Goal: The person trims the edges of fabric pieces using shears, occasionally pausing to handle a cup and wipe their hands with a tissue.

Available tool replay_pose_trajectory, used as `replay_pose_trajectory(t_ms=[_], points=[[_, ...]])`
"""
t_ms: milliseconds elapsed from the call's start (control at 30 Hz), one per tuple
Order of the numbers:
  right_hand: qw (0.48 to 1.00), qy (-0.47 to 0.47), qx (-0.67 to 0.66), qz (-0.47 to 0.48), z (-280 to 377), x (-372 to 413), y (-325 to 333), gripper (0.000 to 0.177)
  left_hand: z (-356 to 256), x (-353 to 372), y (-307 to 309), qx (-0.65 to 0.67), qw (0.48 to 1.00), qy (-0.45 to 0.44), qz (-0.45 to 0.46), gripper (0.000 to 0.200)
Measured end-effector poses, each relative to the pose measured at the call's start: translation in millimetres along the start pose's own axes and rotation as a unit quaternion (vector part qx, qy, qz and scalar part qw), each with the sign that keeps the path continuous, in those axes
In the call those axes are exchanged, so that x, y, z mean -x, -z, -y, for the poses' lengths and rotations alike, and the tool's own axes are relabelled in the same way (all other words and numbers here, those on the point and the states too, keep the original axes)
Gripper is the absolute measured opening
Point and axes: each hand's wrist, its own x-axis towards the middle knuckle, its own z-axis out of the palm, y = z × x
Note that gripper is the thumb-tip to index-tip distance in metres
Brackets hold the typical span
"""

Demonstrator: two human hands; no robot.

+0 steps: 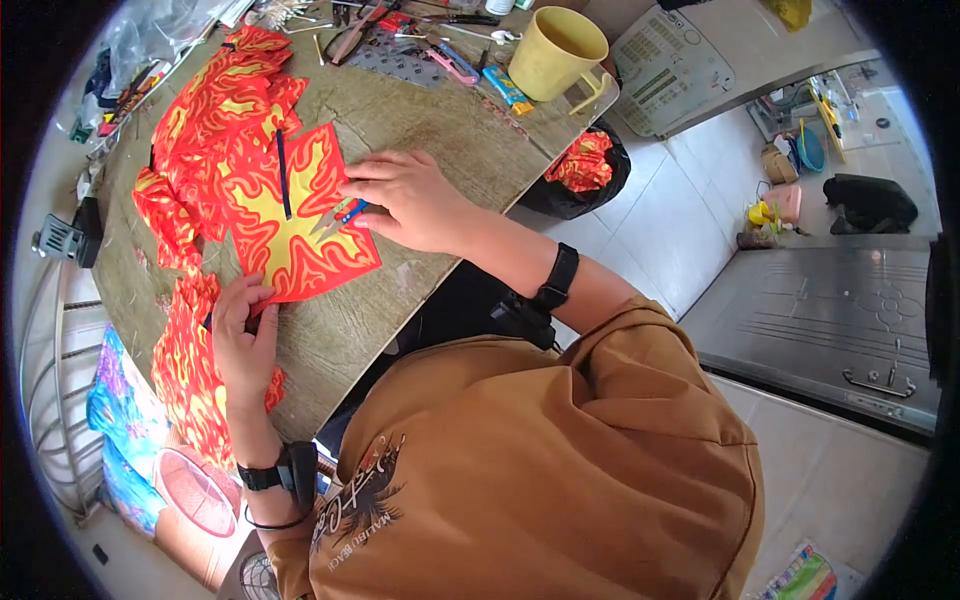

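A red and yellow flame-patterned cloth piece lies flat on the wooden table. My right hand rests at its right edge, fingers curled around small blue-handled snips whose blades point left over the cloth. My left hand is at the lower left corner, thumb and fingers closed on the cloth edge. On the cloth's upper part lies a narrow dark strip. More bunched flame-patterned fabric runs along the left, and some hangs beside my left hand.
A yellow mug stands at the table's upper right edge, near a pink-handled cutter and scattered tools. Below that edge a black bag holds similar fabric. A metal device is at the left edge.
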Motion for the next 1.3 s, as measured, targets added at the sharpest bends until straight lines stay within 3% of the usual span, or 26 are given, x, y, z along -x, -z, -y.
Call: replay_pose_trajectory(t_ms=[433, 833, 1000, 1067, 1133, 1200, 1300], points=[[1.000, -0.009, -0.012, 0.005, 6, -3, 6, 0.039, -3, 3, 2, 0.017, 1.000, 0.012, -0.022, 0.018], [0.999, -0.013, -0.037, -0.019, 19, -7, 20, 0.041, -4, 1, 7, 0.034, 0.998, -0.037, -0.044, 0.019], [0.997, -0.001, 0.009, -0.077, 16, -44, 106, 0.042, -3, 1, 6, 0.037, 0.997, -0.041, -0.055, 0.017], [0.981, 0.013, 0.035, -0.189, -9, -57, 144, 0.039, -3, 1, 6, 0.036, 0.998, -0.040, -0.045, 0.017], [0.963, -0.044, 0.099, -0.246, -18, -71, 196, 0.035, -4, 1, 6, 0.044, 0.997, -0.034, -0.047, 0.016], [0.954, -0.093, 0.150, -0.241, -37, -85, 241, 0.036, -4, -1, 5, 0.047, 0.997, -0.030, -0.043, 0.016], [0.900, -0.157, 0.333, -0.235, -86, -105, 269, 0.045, -4, -1, 4, 0.049, 0.998, -0.023, -0.040, 0.015]])
